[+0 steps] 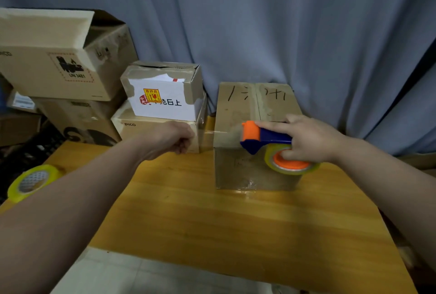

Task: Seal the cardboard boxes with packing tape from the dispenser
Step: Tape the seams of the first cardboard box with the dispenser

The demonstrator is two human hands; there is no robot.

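— Where's the dispenser [264,139]?
— At the near top edge of the brown box [238,109] on the desk [212,223]. The right hand [309,139] grips it, forefinger along its top.
— And the left hand [175,139]?
— Curled, pinching a clear tape strip [213,132] stretched leftward off the box.
— What's in the box?
— Can't tell; it's closed on top.

Light: dim, soft — from above | Glare: sheen on table [212,218] | Edges: wide-angle bending | Focus: slightly soft throughout

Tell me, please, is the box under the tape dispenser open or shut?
Shut: the box has flat top flaps meeting at a seam.
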